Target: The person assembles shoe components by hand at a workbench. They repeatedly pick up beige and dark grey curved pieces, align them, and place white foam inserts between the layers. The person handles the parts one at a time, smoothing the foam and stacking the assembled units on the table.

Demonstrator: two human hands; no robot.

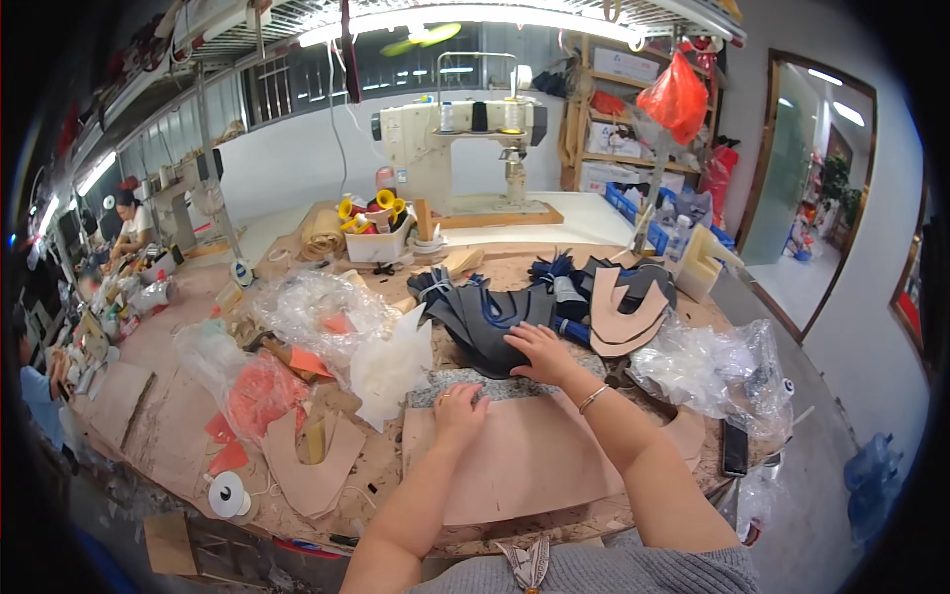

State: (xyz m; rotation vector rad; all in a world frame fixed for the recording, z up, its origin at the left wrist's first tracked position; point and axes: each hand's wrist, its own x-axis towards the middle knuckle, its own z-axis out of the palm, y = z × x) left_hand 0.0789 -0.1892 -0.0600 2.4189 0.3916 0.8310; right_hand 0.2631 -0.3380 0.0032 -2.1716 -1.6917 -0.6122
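Note:
My right hand [539,351], a bracelet at its wrist, lies with fingers spread on the near right part of a stack of dark, curved leather-like pieces [485,322]. Just below and to the left, my left hand [461,411] rests on a speckled grey slab [424,388], fingers loosely bent and apart, a ring on one. Nothing shows in its grasp. Under my forearms a large tan board [524,455] reaches toward me from the slab. Bundles of dark pieces tied with blue strips [566,287] lie behind my right hand, beside tan U-shaped pieces [628,315].
Clear plastic bags [317,307] crowd the left, another bag [717,371] the right. Tan U-shaped cutouts [336,465], a white spool [228,493] and a phone [734,447] lie nearer. A sewing machine [421,148] stands behind. People [134,223] sit far left.

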